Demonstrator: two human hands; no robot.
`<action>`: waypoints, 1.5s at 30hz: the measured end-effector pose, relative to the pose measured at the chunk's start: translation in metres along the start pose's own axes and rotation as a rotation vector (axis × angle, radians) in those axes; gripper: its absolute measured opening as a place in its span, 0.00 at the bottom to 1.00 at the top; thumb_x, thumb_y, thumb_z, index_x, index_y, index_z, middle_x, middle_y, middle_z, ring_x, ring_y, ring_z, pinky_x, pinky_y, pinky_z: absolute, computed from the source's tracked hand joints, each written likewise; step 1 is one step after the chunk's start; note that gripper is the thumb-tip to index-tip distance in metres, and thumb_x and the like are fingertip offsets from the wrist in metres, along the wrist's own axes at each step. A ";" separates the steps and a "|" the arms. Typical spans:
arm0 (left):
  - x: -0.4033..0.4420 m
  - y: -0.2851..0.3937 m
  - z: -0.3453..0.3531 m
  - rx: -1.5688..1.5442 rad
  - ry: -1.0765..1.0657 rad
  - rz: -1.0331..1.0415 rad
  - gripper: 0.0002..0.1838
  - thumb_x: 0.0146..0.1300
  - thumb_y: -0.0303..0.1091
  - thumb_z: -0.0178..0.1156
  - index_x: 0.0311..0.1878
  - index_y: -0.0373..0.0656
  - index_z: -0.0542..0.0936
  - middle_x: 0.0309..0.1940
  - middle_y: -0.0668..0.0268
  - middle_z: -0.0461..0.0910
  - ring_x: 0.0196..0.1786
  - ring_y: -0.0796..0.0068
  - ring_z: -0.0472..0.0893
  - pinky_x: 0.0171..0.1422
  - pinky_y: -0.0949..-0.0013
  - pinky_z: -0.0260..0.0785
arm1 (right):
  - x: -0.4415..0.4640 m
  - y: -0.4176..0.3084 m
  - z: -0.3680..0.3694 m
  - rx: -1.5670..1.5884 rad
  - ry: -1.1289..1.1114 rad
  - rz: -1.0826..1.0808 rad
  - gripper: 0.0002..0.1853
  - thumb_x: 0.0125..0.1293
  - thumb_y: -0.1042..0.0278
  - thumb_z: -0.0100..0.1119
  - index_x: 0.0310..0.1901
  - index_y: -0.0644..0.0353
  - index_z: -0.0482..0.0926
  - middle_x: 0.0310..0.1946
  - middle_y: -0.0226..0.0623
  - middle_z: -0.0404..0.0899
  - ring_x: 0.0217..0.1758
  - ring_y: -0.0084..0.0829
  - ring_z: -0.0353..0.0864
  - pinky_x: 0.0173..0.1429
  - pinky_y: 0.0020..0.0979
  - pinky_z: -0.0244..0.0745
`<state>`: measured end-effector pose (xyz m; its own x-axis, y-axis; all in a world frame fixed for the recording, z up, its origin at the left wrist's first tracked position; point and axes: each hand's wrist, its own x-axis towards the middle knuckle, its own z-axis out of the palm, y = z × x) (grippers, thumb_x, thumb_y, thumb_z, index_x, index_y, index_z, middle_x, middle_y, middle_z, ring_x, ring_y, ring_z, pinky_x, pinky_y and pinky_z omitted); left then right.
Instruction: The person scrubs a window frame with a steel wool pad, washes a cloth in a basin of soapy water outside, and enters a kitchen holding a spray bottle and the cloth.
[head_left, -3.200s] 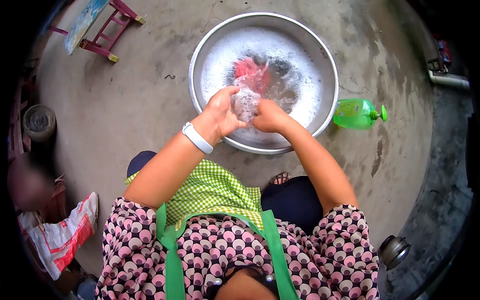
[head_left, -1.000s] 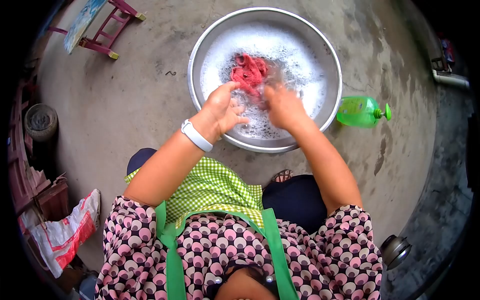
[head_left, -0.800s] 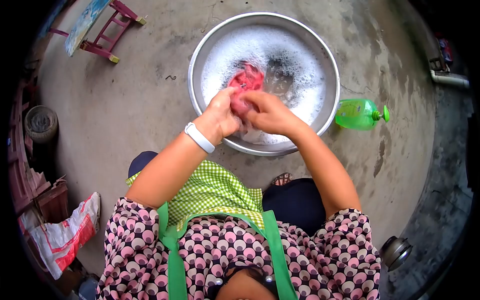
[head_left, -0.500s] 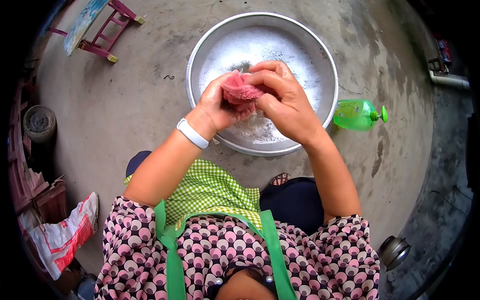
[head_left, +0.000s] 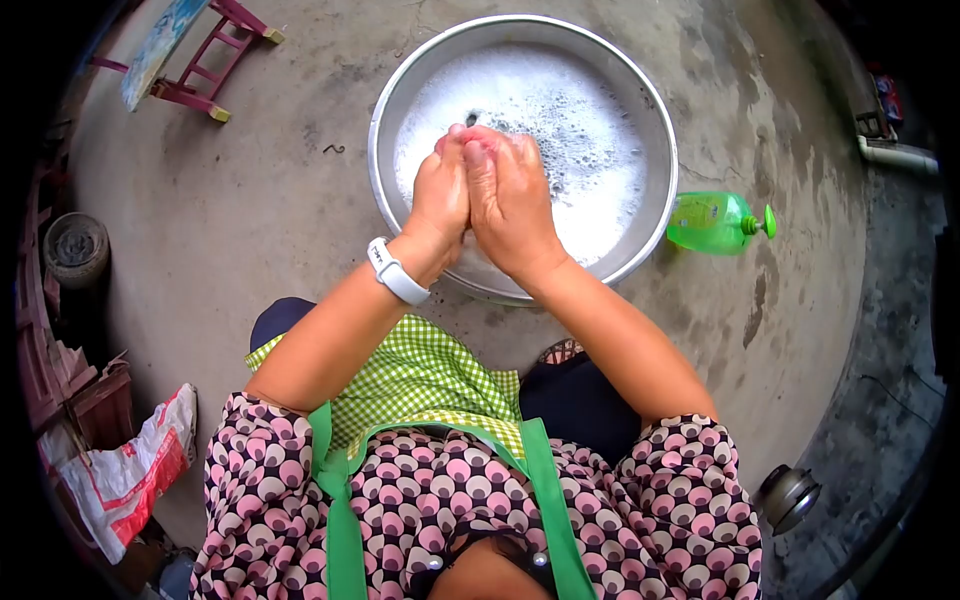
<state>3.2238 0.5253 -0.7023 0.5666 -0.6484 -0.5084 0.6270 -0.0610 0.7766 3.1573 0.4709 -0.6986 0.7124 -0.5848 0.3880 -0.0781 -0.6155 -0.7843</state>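
Pressed together over the near left part of the round metal basin (head_left: pixel 655 215), my left hand (head_left: pixel 438 205) and my right hand (head_left: pixel 515 200) are both closed around a pink cloth (head_left: pixel 482 133). Only a little of the cloth shows between the fingers near the top; the rest is hidden by my hands. White suds (head_left: pixel 590 150) cover the water in the basin. A white band (head_left: pixel 398 274) is on my left wrist.
Right of the basin a green pump bottle (head_left: pixel 712 223) lies on its side on the concrete floor. A purple-legged stool (head_left: pixel 215 60) is at the upper left. A tyre-like round object (head_left: pixel 76 250) and a red-white sack (head_left: pixel 135 465) lie at the left; a metal pot (head_left: pixel 790 498) is at the lower right.
My hands have come together and closed over the pink cloth, which was largely visible before. My right hand has moved left and turned its back upward.
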 end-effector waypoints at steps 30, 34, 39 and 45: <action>0.008 0.031 -0.030 -0.056 -0.067 0.059 0.20 0.63 0.45 0.49 0.49 0.37 0.71 0.45 0.62 0.75 0.46 0.72 0.74 0.52 0.66 0.65 | -0.015 0.054 -0.053 -0.334 -0.690 0.077 0.21 0.50 0.74 0.52 0.50 0.62 0.70 0.41 0.50 0.73 0.44 0.47 0.74 0.49 0.40 0.69; 0.005 0.000 -0.044 -0.266 0.060 -0.377 0.13 0.60 0.33 0.51 0.45 0.38 0.70 0.43 0.61 0.74 0.47 0.71 0.72 0.55 0.70 0.62 | -0.029 0.049 -0.034 -0.412 -1.021 0.158 0.24 0.47 0.79 0.50 0.51 0.61 0.70 0.46 0.51 0.70 0.46 0.45 0.75 0.48 0.39 0.71; 0.006 -0.020 -0.032 0.569 -0.032 0.327 0.30 0.52 0.21 0.51 0.62 0.35 0.60 0.57 0.59 0.65 0.60 0.69 0.64 0.62 0.68 0.58 | -0.010 0.047 -0.031 -0.619 -1.171 0.230 0.11 0.47 0.72 0.55 0.34 0.61 0.79 0.33 0.45 0.79 0.42 0.40 0.78 0.46 0.37 0.71; -0.014 0.029 -0.017 0.473 -0.665 0.147 0.40 0.43 0.33 0.68 0.61 0.36 0.62 0.49 0.60 0.72 0.54 0.72 0.70 0.62 0.70 0.58 | 0.025 0.011 -0.071 0.122 -0.963 0.542 0.16 0.51 0.68 0.60 0.42 0.62 0.75 0.30 0.40 0.77 0.36 0.26 0.76 0.41 0.29 0.70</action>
<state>3.2438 0.5454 -0.6790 0.0973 -0.9791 -0.1788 0.1959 -0.1573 0.9679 3.1243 0.4123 -0.6632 0.8530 -0.0736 -0.5167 -0.5114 -0.3154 -0.7994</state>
